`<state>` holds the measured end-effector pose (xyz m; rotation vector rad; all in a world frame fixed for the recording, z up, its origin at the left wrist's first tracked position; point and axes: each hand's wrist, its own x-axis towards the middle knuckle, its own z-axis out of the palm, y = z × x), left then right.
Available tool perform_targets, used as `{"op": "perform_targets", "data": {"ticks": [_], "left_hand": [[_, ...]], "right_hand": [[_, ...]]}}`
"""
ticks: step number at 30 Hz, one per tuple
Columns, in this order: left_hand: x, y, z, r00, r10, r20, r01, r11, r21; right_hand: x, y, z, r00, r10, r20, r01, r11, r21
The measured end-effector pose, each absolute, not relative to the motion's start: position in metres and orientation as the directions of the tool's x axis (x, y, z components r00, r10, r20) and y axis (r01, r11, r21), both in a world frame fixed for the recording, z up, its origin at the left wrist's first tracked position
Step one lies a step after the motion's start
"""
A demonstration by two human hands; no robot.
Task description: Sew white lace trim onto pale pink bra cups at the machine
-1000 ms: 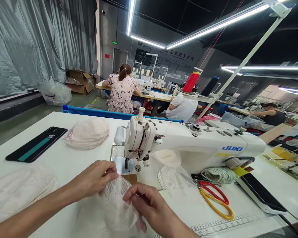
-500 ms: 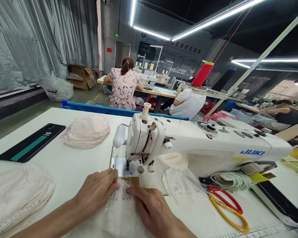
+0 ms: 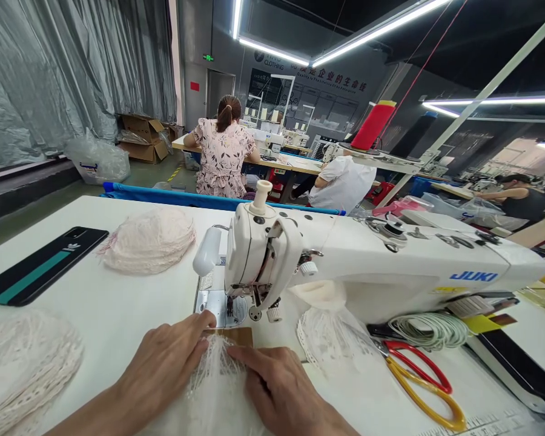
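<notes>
Sheer white fabric (image 3: 218, 387) with a frayed, thread-like edge lies in front of the sewing machine (image 3: 345, 248). My left hand (image 3: 170, 360) is closed on its left side, thumb and forefinger pinching near the edge. On the right side, my right hand (image 3: 284, 378) grips the same fabric, forefinger pressed on the frayed threads and the other fingers curled under. Both hands sit just short of the presser foot (image 3: 230, 304) and metal needle plate (image 3: 209, 303), beside a brown strip (image 3: 240, 334) on the bed. The fabric's lower part runs out of view.
Stacks of white lace pieces (image 3: 149, 241) (image 3: 22, 363) and a dark phone (image 3: 40, 263) lie on the left. Lace (image 3: 329, 330) rests under the machine arm. Scissors (image 3: 424, 387) and coiled cord (image 3: 429, 330) are on the right. Other people work at tables beyond.
The view has shifted slightly. Both hands stay on the fabric near the presser foot; the frayed threads between them show more spread out, with the left thumb a little farther left.
</notes>
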<state>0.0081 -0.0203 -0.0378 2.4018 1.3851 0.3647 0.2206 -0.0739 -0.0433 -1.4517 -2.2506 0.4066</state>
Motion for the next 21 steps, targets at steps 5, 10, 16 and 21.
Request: {"op": "perform_targets", "data": {"ticks": [5,10,16,21], "left_hand": [[0.007,-0.019,-0.042,0.515,0.854,0.077,0.773,-0.502,0.388],[0.009,-0.023,-0.046,0.537,0.827,0.168,0.795,-0.562,0.227],[0.016,-0.032,-0.049,0.554,0.642,0.531,0.725,-0.685,0.073],[0.02,-0.03,-0.06,0.624,0.558,0.548,0.655,-0.756,0.024]], "right_hand": [[0.218,-0.071,-0.044,-0.401,0.865,0.301,0.764,0.497,-0.411],[0.213,-0.067,-0.035,-0.49,0.845,0.214,0.797,0.533,-0.284],[0.205,-0.063,-0.026,-0.525,0.796,0.302,0.825,0.564,-0.05],[0.207,-0.059,-0.044,-0.611,0.626,0.485,0.715,0.699,-0.004]]}}
